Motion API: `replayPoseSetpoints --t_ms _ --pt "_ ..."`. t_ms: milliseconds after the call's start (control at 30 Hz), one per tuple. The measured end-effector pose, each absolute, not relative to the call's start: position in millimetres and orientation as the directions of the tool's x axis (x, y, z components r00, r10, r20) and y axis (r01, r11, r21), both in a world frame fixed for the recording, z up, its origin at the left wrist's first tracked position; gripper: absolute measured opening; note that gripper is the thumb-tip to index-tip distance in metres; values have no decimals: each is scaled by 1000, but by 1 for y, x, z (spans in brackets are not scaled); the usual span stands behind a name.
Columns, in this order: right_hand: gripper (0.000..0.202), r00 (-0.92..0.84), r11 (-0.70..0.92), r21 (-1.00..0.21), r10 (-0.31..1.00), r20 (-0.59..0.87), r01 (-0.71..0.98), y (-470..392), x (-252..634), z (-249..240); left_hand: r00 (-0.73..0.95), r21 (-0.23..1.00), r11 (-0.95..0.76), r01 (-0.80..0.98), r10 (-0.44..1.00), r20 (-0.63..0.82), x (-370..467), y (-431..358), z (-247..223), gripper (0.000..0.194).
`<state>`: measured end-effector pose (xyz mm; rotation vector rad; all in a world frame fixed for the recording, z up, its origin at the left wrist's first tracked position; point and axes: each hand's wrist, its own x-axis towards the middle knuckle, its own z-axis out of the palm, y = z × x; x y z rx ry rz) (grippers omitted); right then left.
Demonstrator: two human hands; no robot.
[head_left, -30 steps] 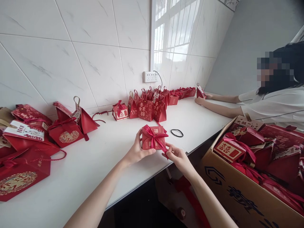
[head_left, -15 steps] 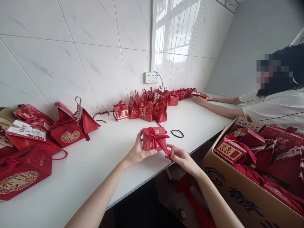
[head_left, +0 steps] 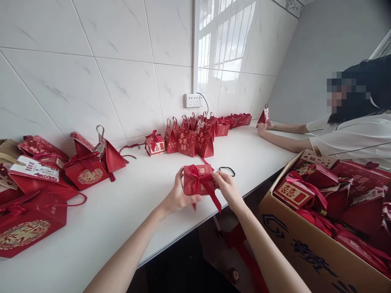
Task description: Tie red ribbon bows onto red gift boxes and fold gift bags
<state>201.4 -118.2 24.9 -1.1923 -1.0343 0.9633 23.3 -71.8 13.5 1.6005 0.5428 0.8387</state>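
Note:
A small red gift box [head_left: 191, 185] with gold lettering is held above the white table, near its front edge. My left hand [head_left: 179, 193] is closed around the box's left side, with the thumb along its lower edge. A dark red ribbon [head_left: 200, 176] is tied in a bow across the front. At the box's right edge, my right hand [head_left: 227, 188] pinches the right part of the bow. One ribbon tail hangs below that hand; the fingertips partly hide the ribbon there. A black elastic band [head_left: 228, 171] lies on the table just behind my right hand.
Red gift boxes [head_left: 88, 173] crowd the table's left side, and more red bags [head_left: 187, 142] stand along the wall. At right, a cardboard box [head_left: 275, 219] holds many red packages. Beyond it, a co-worker's hands [head_left: 262, 128] hold a red triangular box.
My right hand has moved up from the lower ribbon tail to the bow's right side. The tail now hangs free. The co-worker's red box now stands upright, farther right.

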Motion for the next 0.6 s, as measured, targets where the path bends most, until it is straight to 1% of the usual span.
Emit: replayPoseSetpoints --t_ms 67,133,200,300,367,433,500,600 --pt "42 214 160 -986 966 148 -41 -120 201 24 584 972 -214 -97 778 229 23 -71 14 87" --pt "38 184 186 -982 966 180 -17 -123 201 23 492 962 -261 -84 828 268 23 -71 17 72" --pt "36 179 209 -978 961 209 20 -126 200 23 417 954 -293 -63 861 292 25 -70 21 63" --pt "34 192 239 -970 950 244 49 -131 197 21 358 967 -252 -27 901 245 27 -70 26 53" --pt "34 194 247 -969 949 248 31 -133 197 20 356 971 -239 7 908 221 27 -70 29 46" --pt "34 181 236 -972 957 228 -21 -133 197 19 386 963 -267 40 893 232 25 -71 31 43" --pt "35 172 211 -974 966 194 -87 -131 199 18 438 945 -316 82 863 251 22 -72 33 39" --pt "36 179 155 -971 976 123 -181 -126 203 20 472 880 -440 177 823 317 20 -73 35 24"
